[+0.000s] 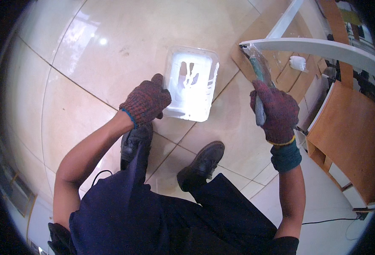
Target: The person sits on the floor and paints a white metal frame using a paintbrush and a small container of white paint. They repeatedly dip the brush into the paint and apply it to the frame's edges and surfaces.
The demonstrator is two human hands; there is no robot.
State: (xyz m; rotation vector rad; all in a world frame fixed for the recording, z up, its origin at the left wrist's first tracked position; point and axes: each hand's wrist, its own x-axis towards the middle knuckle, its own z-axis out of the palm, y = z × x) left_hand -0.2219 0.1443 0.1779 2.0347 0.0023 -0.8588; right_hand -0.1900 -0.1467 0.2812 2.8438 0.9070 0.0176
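Standing on glossy beige floor tiles (111, 38), looking straight down past dark trousers and two black shoes (201, 165).

Left hand (146, 102), in a knitted reddish glove, is closed over the near left rim of a clear plastic tray (191, 85). The tray holds white liquid — paint, by the look of it — with streaks drawn through it on the sloped part. It looks to rest on the floor just ahead of the left shoe, though I cannot tell whether the hand has it lifted a little.

Right hand (276, 111), same kind of glove, is wrapped tight round the handle of a tool (259, 74), a brush or scraper with its upper end in clear plastic wrap. The end points up toward a white frame (323, 49) and is well clear of the tray.

Wooden cabinet (349, 140) to the right; flat brown boards lie under the frame.

Judgement: the step in hand is steadying the tray while the tool is held ready. Next move would call for bringing the tool's end down into the liquid without tipping the tray — the left grip matters here.
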